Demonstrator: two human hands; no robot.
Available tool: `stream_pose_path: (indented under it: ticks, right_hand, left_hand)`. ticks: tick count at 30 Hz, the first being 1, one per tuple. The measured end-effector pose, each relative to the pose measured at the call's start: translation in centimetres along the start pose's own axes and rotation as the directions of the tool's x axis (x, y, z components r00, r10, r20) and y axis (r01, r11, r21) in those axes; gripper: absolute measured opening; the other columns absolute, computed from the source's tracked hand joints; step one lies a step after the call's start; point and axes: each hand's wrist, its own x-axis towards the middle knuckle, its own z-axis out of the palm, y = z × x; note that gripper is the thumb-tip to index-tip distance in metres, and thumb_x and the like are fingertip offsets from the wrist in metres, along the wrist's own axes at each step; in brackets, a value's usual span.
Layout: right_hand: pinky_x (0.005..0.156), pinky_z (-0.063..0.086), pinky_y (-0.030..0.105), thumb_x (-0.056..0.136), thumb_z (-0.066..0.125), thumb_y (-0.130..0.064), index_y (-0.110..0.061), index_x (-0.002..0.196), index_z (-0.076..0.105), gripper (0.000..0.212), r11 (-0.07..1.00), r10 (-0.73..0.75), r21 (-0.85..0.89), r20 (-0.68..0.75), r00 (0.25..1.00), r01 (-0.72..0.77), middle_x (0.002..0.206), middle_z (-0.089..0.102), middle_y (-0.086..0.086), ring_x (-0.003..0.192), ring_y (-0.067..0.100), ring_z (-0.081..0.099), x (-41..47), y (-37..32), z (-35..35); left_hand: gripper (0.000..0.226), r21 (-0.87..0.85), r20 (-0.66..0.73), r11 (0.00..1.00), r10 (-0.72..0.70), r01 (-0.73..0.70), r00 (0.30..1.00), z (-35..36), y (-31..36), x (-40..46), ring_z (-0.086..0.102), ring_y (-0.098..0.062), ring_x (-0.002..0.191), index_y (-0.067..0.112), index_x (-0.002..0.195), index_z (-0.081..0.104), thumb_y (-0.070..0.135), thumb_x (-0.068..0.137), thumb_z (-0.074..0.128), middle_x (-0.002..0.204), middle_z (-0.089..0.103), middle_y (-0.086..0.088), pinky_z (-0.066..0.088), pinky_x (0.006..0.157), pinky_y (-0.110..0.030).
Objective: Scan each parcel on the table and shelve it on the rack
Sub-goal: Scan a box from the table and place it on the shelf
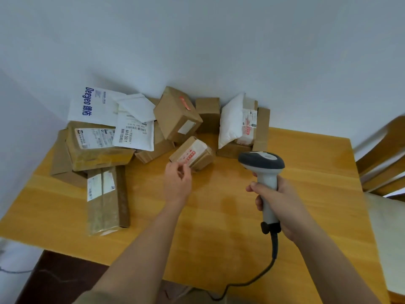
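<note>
Several cardboard and white-bag parcels lie heaped along the far side of the wooden table (219, 216) against the wall. A small brown box with a red-printed label (192, 154) sits in front of the heap. My left hand (178, 183) reaches to its near corner, fingers curled and just touching it, without a clear grip. My right hand (278, 202) grips the handle of a grey and white barcode scanner (262, 163), whose head points toward the parcels. Its black cable (271, 260) trails off the near table edge.
A long flat box (107, 198) lies at the left front of the heap. A tilted brown box (177, 115) and a white padded bag (232, 121) stand behind the small box. A wooden chair (385, 159) stands at the right. The rack is out of view.
</note>
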Motion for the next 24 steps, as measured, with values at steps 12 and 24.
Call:
stream_pose_path:
  ticks: [12, 24]
  right_hand:
    - [0.053, 0.048, 0.025, 0.095, 0.062, -0.012, -0.018, 0.106, 0.055, 0.014, 0.996, 0.042, -0.079, 0.035, 0.999, -0.039, 0.086, 0.071, 0.005, 0.053, 0.01, 0.052, 0.2, 0.1, 3.2]
    - [0.062, 0.047, 0.031, 0.095, 0.062, -0.031, -0.019, 0.103, 0.062, 0.015, 0.986, 0.166, -0.046, 0.099, 0.981, -0.162, 0.064, 0.057, 0.004, 0.06, 0.016, 0.054, -0.3, 0.0, 2.7]
  left_hand:
    - [0.07, -0.026, 0.171, 0.864, -0.492, 0.503, 0.854, 0.6, -3.6, -2.2, 0.046, -0.032, 0.124, 0.009, 0.145, 0.031, 0.048, 0.094, 0.058, 0.151, 0.022, -0.012, 0.041, 0.089, -0.035]
    - [0.086, 0.022, 0.505, 0.773, -0.556, 0.634, 0.66, 2.7, -4.9, -3.9, 0.055, -0.024, 0.119, 0.011, 0.136, 0.034, 0.03, 0.071, 0.088, 0.133, 0.056, -0.002, 0.05, 0.096, -0.04]
